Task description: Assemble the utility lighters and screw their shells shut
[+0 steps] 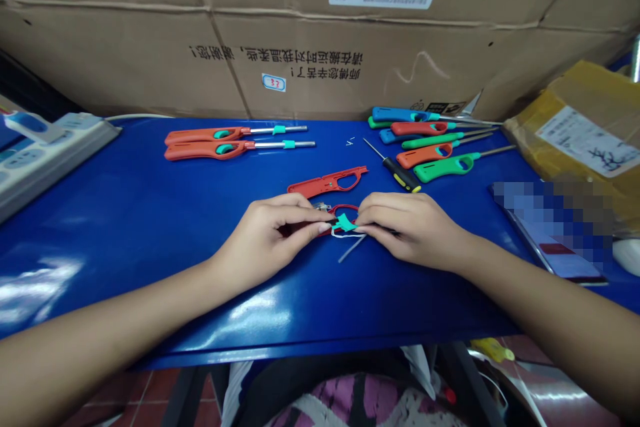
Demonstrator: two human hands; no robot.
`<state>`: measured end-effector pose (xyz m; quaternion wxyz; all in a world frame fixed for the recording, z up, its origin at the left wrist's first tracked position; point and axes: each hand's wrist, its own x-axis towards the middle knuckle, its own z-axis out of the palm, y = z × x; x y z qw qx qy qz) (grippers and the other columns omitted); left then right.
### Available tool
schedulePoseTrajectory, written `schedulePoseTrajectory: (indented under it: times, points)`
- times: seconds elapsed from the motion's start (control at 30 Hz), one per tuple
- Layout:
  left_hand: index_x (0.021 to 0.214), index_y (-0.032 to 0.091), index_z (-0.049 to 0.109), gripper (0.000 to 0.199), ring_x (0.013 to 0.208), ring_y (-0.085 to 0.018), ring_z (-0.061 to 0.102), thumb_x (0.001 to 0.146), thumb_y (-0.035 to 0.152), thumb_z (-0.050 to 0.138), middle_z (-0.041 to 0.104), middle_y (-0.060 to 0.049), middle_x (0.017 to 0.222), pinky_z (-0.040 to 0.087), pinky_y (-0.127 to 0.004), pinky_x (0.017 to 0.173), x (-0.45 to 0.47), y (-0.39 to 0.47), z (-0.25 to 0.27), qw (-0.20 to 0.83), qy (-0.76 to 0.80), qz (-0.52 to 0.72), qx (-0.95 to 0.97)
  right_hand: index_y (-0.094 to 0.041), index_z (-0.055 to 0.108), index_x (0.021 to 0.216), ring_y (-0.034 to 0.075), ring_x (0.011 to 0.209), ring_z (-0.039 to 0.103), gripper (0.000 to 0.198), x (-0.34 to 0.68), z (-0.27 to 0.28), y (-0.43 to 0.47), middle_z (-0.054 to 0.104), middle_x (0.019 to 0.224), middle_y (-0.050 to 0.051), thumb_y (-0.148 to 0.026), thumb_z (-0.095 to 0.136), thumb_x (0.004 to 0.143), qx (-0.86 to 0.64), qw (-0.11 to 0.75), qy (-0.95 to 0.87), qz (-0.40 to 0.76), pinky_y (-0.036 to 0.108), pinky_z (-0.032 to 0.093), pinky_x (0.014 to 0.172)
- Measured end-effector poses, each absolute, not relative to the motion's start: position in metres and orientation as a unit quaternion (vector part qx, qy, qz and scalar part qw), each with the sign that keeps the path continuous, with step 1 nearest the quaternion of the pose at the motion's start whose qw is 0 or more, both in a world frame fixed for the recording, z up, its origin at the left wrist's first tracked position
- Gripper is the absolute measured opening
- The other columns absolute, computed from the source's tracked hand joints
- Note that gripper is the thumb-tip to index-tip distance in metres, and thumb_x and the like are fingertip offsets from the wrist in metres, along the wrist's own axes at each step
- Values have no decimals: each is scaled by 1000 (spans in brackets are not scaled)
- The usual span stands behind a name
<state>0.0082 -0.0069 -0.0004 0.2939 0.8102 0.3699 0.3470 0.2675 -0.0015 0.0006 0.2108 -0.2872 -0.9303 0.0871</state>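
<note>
Near the middle of the blue table, both hands meet at a small teal lighter trigger (345, 222). My left hand (277, 227) pinches a small black part (332, 221) joined to the trigger's left side. The fingertips of my right hand (400, 223) are closed on the trigger's right end. A thin white wire (345, 235) and a clear tube (352, 249) hang below it. Behind the fingers lies a red lighter casing half (345, 208), partly hidden. Just beyond it, the other red casing half (327, 181) lies on the table.
Two orange-red lighters (205, 148) lie at the left. A black-and-yellow screwdriver (400, 173) and several coloured lighters (443, 165) are at the right. A power strip (45, 153), phone (550, 240), yellow-taped package (565, 100) and big cardboard box (150, 60) border the blue table (125, 227).
</note>
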Motion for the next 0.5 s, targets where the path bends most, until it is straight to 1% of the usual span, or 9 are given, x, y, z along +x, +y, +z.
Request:
schedulePoseTrajectory:
  times: [0.13,0.33,0.5]
  points:
    - [103,21,82,15,80,-15,72,92,21,71,78,-4,90,59,-25,73,9,-8,0,302,375,359,800,-20,65,96,16,84,69,19,267,0,-2,73,98,5,-24,48,104,-279,193,-939,52,28,49,72]
    - [100,22,82,13,82,-16,75,88,22,77,80,-3,93,60,-26,76,8,-7,0,322,388,358,786,-20,64,94,16,85,68,18,267,-1,-2,72,94,5,-25,49,104,-291,224,-925,95,27,49,73]
    - [97,21,82,11,78,-16,74,88,20,75,79,-4,88,60,-26,71,8,-8,-2,309,387,350,795,-20,64,94,15,82,67,17,265,0,-3,72,92,5,-24,50,103,-289,234,-924,93,27,48,71]
